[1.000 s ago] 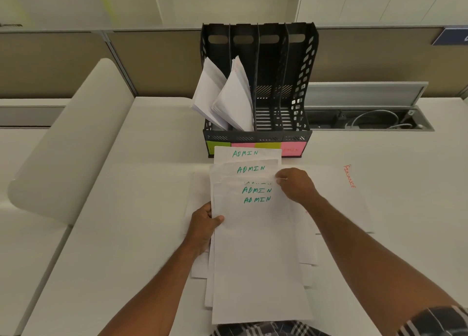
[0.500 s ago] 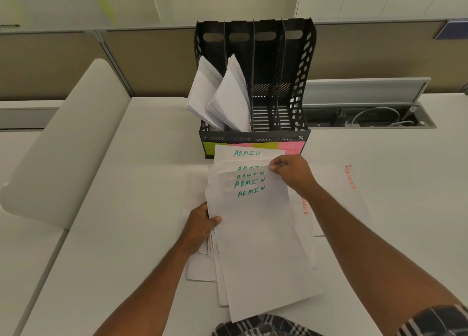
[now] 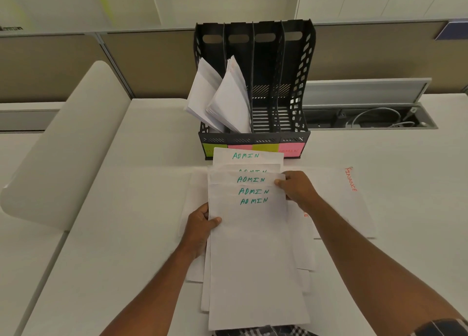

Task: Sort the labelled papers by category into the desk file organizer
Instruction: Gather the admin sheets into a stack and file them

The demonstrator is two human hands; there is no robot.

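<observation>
Head view: the left hand (image 3: 200, 230) has its fingers clamped on the left edge of a fanned stack of ADMIN papers (image 3: 253, 247), thumb lying on top of the front sheet, the other fingers hidden beneath. The right hand (image 3: 297, 186) has its fingers pinched on the right edge of the stack near its top, thumb tip on a sheet headed ADMIN in green. The sheets overlap so that several green ADMIN headings show one above another, the farthest sheet reaching up to the front of the file organizer (image 3: 254, 143). Under and around the stack more white papers (image 3: 195, 209) lie flat on the white counter (image 3: 126, 209). To the right of the right hand lies a sheet marked FINANCE (image 3: 350, 196) in orange, turned sideways, apart from the held stack.

The black organizer stands upright on the counter just beyond the papers, with four slots and green and pink sticky labels (image 3: 263, 148) along its front lip. The two left slots hold leaning bundles of filed sheets (image 3: 222, 97); the two right slots show their bare slatted floors. Behind it to the right, an open cable tray (image 3: 369, 119) is sunk into the counter.
</observation>
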